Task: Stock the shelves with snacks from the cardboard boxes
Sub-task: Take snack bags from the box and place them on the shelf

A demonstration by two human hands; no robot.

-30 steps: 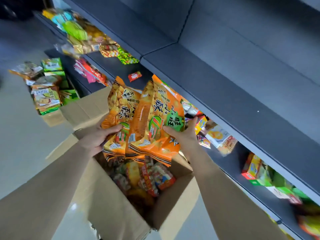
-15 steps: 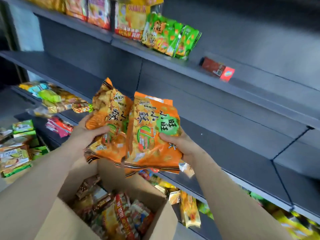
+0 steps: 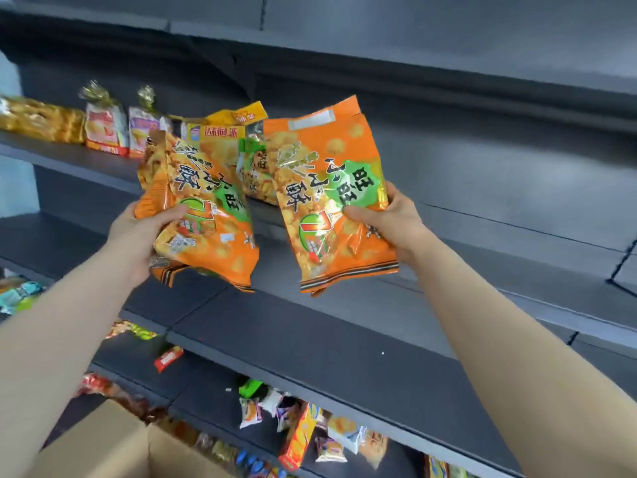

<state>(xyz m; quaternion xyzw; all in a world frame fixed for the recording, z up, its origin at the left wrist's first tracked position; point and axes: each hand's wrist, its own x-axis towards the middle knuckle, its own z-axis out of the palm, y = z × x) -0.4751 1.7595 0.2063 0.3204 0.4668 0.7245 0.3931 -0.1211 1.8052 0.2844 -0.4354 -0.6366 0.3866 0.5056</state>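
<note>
My left hand (image 3: 138, 232) grips orange snack bags (image 3: 203, 215), at least two stacked, by their left edge. My right hand (image 3: 389, 219) holds another orange snack bag (image 3: 327, 198) by its right edge, thumb on the front. Both bunches hang in the air in front of a dark grey shelf (image 3: 482, 243), a gap between them. A corner of the open cardboard box (image 3: 113, 446) shows at the bottom left, with a few snack packs visible inside.
Behind the bags a yellow snack pack (image 3: 224, 132) and several other packs (image 3: 107, 125) stand on the left of the same shelf. A bare dark shelf (image 3: 327, 343) runs below. The lower shelf holds small mixed snacks (image 3: 310, 429) and a red packet (image 3: 168, 357).
Both hands have risen from above the box to shelf height and moved apart, splitting the orange bags into two bunches. The view has tilted up from the box to the upper shelves.
</note>
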